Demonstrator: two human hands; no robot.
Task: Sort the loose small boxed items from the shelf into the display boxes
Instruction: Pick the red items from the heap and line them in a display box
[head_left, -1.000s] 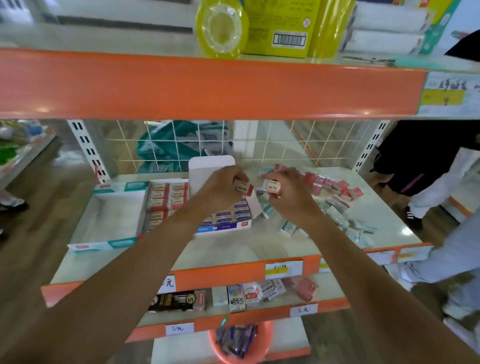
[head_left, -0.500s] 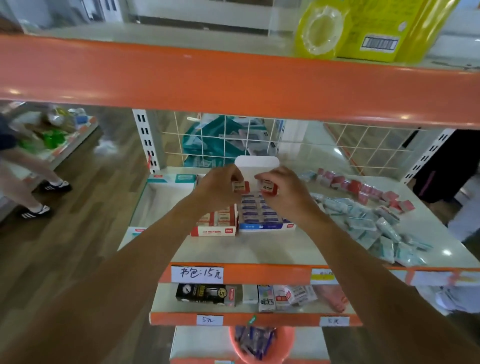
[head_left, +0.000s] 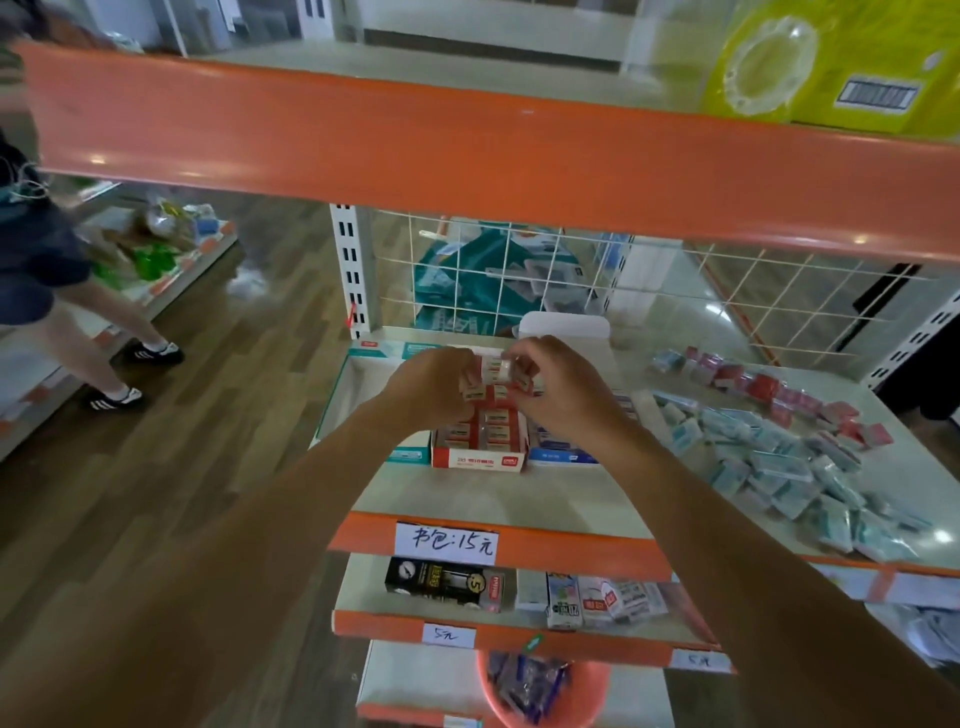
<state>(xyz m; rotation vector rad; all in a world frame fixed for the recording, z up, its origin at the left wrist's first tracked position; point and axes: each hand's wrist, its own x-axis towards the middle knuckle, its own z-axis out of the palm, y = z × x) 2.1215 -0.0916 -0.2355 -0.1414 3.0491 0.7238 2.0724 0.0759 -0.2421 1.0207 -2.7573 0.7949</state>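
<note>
My left hand (head_left: 431, 387) and my right hand (head_left: 558, 387) are side by side over the red display box (head_left: 480, 441), which is filled with rows of small red-and-white boxes. Each hand pinches a small red-and-white box: one in the left hand (head_left: 474, 391), one in the right hand (head_left: 522, 378). A blue display box (head_left: 563, 454) sits right of the red one, mostly hidden by my right forearm. A teal-edged display box (head_left: 358, 384) on the left looks hollow. Loose teal boxes (head_left: 779, 467) and red boxes (head_left: 769, 387) lie piled on the shelf to the right.
An orange shelf beam (head_left: 467, 150) hangs close above my hands. A wire grid (head_left: 519, 280) backs the shelf. Lower shelves carry boxed goods (head_left: 447, 582) and an orange basket (head_left: 540, 686). A person's legs (head_left: 78, 332) stand on the wooden floor at the left.
The view has swung left, so the shelf now sits further right. Both hands moved from beside the blue display box to above the red one, still holding small boxes.
</note>
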